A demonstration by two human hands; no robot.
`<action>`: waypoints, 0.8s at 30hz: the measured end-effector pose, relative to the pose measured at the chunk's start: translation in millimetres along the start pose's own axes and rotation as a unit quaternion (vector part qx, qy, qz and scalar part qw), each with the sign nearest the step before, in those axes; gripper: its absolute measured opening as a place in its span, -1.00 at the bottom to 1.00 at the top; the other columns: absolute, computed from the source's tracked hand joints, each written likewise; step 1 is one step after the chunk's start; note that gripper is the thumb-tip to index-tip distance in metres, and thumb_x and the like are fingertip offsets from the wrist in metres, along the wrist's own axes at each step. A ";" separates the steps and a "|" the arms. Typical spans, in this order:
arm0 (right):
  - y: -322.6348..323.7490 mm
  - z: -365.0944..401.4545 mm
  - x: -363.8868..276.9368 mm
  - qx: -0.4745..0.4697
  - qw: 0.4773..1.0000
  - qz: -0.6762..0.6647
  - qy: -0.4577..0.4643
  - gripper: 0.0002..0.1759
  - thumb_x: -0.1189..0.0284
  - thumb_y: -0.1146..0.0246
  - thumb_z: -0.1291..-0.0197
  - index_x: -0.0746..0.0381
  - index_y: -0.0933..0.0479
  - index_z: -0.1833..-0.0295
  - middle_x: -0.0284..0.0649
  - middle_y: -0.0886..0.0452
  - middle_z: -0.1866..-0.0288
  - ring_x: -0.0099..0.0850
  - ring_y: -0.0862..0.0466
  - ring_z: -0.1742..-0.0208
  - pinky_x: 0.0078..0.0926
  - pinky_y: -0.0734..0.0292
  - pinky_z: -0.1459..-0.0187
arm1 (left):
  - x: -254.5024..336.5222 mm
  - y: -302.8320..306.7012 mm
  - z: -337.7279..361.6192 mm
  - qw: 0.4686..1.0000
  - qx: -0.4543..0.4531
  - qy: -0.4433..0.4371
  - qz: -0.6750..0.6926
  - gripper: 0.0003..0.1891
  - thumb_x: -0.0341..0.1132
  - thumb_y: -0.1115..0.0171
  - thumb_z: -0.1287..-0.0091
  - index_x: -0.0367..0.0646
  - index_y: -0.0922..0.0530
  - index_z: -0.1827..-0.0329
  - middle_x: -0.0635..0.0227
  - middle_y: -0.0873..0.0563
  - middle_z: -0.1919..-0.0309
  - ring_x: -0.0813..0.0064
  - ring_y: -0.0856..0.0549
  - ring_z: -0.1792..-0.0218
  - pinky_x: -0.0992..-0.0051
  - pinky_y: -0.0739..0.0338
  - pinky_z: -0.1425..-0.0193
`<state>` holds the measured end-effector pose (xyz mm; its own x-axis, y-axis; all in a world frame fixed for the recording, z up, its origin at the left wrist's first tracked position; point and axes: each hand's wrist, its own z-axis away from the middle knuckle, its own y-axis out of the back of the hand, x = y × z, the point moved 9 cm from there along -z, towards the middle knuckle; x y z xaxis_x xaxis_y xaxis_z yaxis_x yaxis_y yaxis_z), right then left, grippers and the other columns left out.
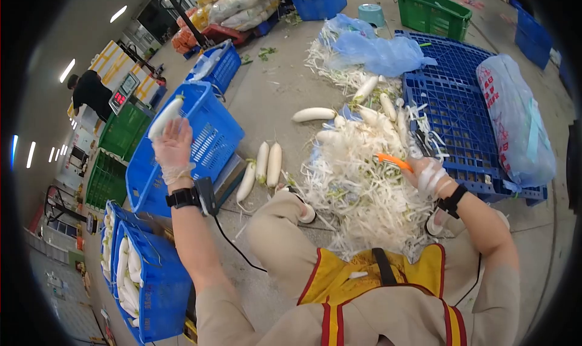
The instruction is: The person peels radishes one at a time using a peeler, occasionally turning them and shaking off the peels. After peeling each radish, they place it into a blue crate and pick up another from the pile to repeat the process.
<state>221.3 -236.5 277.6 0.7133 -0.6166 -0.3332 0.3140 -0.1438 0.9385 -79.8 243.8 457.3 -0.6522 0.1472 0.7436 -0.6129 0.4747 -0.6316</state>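
My left hand, in a clear glove, is closed around the lower part of a white daikon radish with a green top. It holds the radish over the near rim of a blue crate. My right hand, gloved too, grips an orange peeler above a large heap of white peel strips on the floor. Several radishes lie on and beside the heap, among them a loose radish. Between the crate and my knee is a row of radishes.
A crate of radishes stands at lower left. A blue pallet with a filled plastic bag is at right. Blue plastic sheeting lies beyond the peelings. A person in dark clothes bends near a scale at far left.
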 end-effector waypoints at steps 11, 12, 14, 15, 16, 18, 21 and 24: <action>-36.4 -21.1 -40.7 -0.104 0.961 -0.169 0.190 -0.74 0.23 -0.18 -0.16 0.17 -0.56 0.17 -0.29 -0.63 0.26 -0.29 -0.61 0.26 -0.32 -0.50 0.25 | -56.0 79.4 99.6 0.717 -0.068 0.175 -0.671 -0.66 -0.35 -0.12 -0.24 -0.19 -0.54 -0.09 0.18 -0.67 0.12 0.33 -0.69 0.33 0.49 -0.55 0.31; -33.4 -12.0 -55.2 0.008 0.932 -0.058 0.358 -0.71 0.20 -0.21 -0.16 0.19 -0.57 0.15 -0.26 -0.64 0.19 -0.30 -0.62 0.19 -0.29 -0.50 0.21 | -65.7 83.6 94.8 0.722 -0.075 0.178 -0.665 -0.66 -0.35 -0.12 -0.24 -0.19 -0.54 -0.09 0.18 -0.67 0.12 0.33 -0.69 0.33 0.49 -0.55 0.31; -130.7 -26.5 -5.0 -0.110 0.937 0.323 0.074 -0.77 0.27 -0.21 -0.18 0.10 -0.64 0.12 -0.25 -0.70 0.23 -0.26 -0.66 0.13 -0.30 -0.50 0.19 | -91.2 54.3 86.5 0.473 -0.303 -0.115 -0.819 -0.70 -0.37 -0.09 -0.23 -0.21 -0.57 -0.01 0.05 -0.67 0.11 0.26 -0.72 0.30 0.48 -0.60 0.26; -134.2 -22.2 -2.2 -0.157 0.942 0.298 0.006 -0.76 0.29 -0.20 -0.18 0.10 -0.65 0.10 -0.24 -0.71 0.20 -0.27 -0.67 0.10 -0.31 -0.51 0.14 | -103.8 64.4 81.6 0.462 -0.302 -0.152 -0.820 -0.62 -0.16 -0.18 -0.19 -0.22 -0.57 0.02 0.09 -0.71 0.26 0.04 -0.68 0.15 0.25 -0.57 0.04; -135.8 -18.1 5.8 -0.204 0.938 0.273 -0.061 -0.76 0.30 -0.20 -0.19 0.10 -0.66 0.08 -0.24 -0.72 0.18 -0.27 -0.67 0.06 -0.33 -0.52 0.09 | -114.0 55.5 87.5 0.408 -0.305 -0.058 -0.859 -0.56 -0.12 -0.18 -0.20 -0.16 -0.55 -0.08 0.07 -0.71 0.22 0.03 -0.67 0.12 0.23 -0.55 0.03; -157.1 -26.4 24.2 -0.262 0.930 0.251 -0.054 -0.78 0.35 -0.17 -0.19 0.14 -0.68 0.14 -0.23 -0.72 0.18 -0.28 -0.68 0.04 -0.33 -0.54 0.07 | -106.7 27.3 109.3 0.542 -0.266 0.016 -0.797 -0.55 -0.10 -0.18 -0.19 -0.15 -0.55 -0.09 0.03 -0.70 0.21 0.03 -0.66 0.09 0.23 -0.54 0.01; -89.2 -49.6 32.7 -0.083 0.964 0.239 -0.081 -0.81 0.41 -0.18 -0.16 0.19 -0.67 0.19 -0.17 -0.71 0.18 -0.27 -0.70 0.09 -0.32 -0.57 0.14 | -140.7 62.4 92.7 0.555 -0.306 0.078 -0.770 -0.54 -0.12 -0.18 -0.21 -0.17 -0.53 -0.13 0.00 -0.69 0.19 0.05 -0.67 0.10 0.26 -0.55 0.02; -66.2 -87.1 92.0 -0.068 0.964 0.162 -0.198 -0.77 0.36 -0.14 -0.21 0.16 -0.65 0.11 -0.21 -0.70 0.15 -0.29 -0.71 0.12 -0.30 -0.60 0.18 | -173.8 84.3 83.1 0.526 -0.308 0.065 -0.790 -0.54 -0.19 -0.25 -0.21 -0.16 -0.50 -0.17 0.04 -0.71 0.20 0.08 -0.69 0.15 0.31 -0.57 0.06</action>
<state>320.7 -216.2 176.9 0.5013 -0.8631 0.0610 0.2140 0.1920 0.9578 -55.2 186.2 256.6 0.5154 -0.8140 0.2678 -0.0568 0.2794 0.9585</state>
